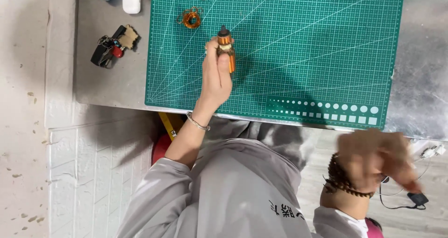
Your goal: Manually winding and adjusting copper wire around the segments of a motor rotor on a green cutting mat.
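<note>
One left hand point(215, 77) has its fingers clamped on a copper-wound motor rotor point(226, 49) above the green cutting mat point(303, 42), while the blurred right hand point(375, 158) hangs off the tabletop point(420, 79), grip unclear.

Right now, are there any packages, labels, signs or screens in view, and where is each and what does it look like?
No packages, signs or screens show.
Printed markings on the green cutting mat: white grid lines all over, rows of white circles and squares along its near right edge.
Dark printed characters on the grey sweatshirt: low on the front, near the picture's bottom edge.
</note>
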